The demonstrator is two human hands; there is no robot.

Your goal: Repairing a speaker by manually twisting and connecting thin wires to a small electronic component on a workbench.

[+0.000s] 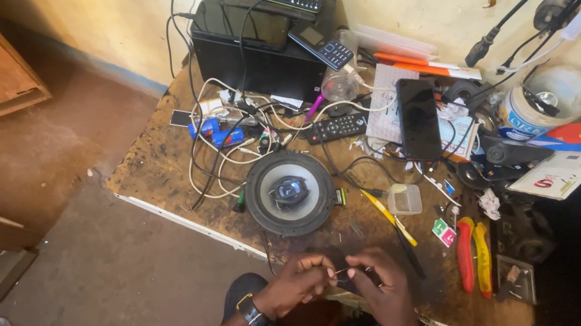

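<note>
Cluttered wooden workbench (166, 189) against a yellow wall, seen from above. Nearest the edge: left hand (298, 280), watch on its wrist, and right hand (384, 287), both pinched shut on a thin wire (344, 272) stretched between the fingertips, just over the bench's front edge. Looks like wire prep, twisting or stripping an end; can't tell which. Next move likely needs a steady pinch and a small, controlled pull. Just beyond: round speaker (290, 192), yellow screwdriver (386, 216), red and yellow pliers (473, 255). Farther back: remote (338, 127), black phone (419, 118), black box (262, 51).
</note>
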